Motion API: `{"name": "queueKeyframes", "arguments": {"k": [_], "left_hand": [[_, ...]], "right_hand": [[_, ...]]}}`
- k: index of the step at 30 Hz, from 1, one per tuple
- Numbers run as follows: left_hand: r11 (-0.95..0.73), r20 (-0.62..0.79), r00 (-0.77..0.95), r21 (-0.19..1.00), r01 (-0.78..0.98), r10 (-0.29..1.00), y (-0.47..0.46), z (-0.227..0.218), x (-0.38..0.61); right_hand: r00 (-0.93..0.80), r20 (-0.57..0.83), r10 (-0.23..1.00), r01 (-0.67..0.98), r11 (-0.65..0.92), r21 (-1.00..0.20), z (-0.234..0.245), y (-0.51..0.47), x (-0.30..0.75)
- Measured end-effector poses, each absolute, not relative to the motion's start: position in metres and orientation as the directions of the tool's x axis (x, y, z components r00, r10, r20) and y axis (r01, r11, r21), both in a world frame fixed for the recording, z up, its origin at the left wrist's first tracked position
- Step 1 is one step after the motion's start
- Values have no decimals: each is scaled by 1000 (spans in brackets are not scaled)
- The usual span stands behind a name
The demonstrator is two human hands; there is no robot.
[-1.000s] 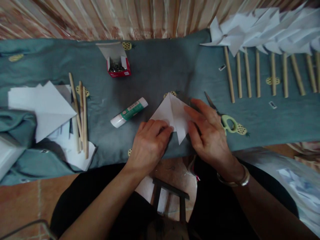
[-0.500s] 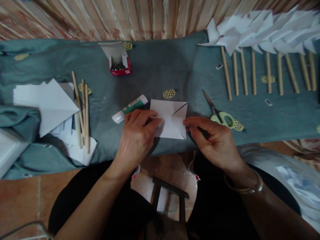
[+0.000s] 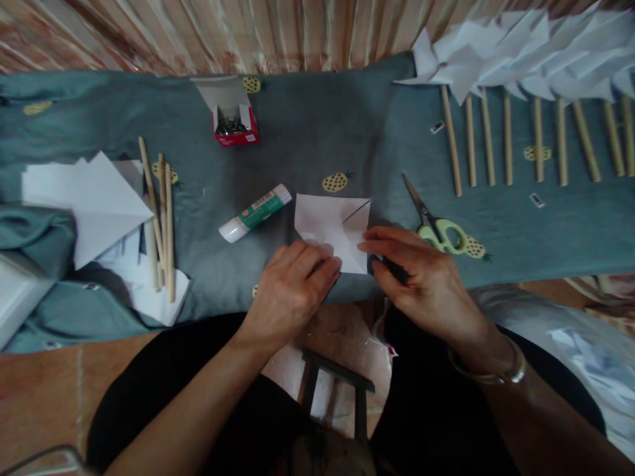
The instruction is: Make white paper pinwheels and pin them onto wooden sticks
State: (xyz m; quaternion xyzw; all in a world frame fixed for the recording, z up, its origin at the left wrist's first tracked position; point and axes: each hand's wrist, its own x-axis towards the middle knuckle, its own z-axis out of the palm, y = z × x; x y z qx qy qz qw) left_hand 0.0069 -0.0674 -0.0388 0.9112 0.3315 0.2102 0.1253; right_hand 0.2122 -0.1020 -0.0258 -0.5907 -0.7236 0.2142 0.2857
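A white paper square (image 3: pixel 331 225) with slits cut in from its corners lies on the teal cloth (image 3: pixel 307 132) near the front edge. My left hand (image 3: pixel 292 291) rests on its near left corner, fingers curled and pressing the paper down. My right hand (image 3: pixel 421 277) pinches the paper's right edge between thumb and fingertips. A glue stick (image 3: pixel 255 213) lies just left of the paper. Scissors (image 3: pixel 434 225) with pale green handles lie just right of my right hand.
A red box of pins (image 3: pixel 233 122) stands open at the back. White paper sheets (image 3: pixel 89 198) and several wooden sticks (image 3: pixel 161 218) lie at the left. Finished paper pinwheels (image 3: pixel 520 59) on sticks line the back right. A dark stool (image 3: pixel 337 396) stands below the table edge.
The folded paper was turned and laid flat as a square. My left hand slid from the paper's left edge to its near left corner; my right hand shifted to its right edge.
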Motion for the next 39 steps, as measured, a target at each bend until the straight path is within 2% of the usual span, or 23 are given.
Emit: {"name": "queueKeyframes", "arguments": {"k": [5,10,16,22,31,39], "left_hand": [[-775,338,699,340,533,630,-69,-40,7],[-739,369,643,403,540,671,-68,-37,7],[-711,362,625,491,503,692,-71,-39,4],[-729,374,639,488,481,672,-73,-42,4],[-718,370,632,505,479,681,-75,-42,5],[-717,368,637,526,458,677,-74,-44,6]], "right_hand": [[-177,173,969,752,247,-611,-26,-101,214],[-177,175,969,750,248,-613,-24,-100,213],[-101,136,986,649,169,-741,-23,-99,210],[-108,109,988,547,151,-823,-31,-96,207],[-87,83,993,607,119,-786,-33,-91,200],[-62,121,991,663,132,-737,-34,-91,196]]}}
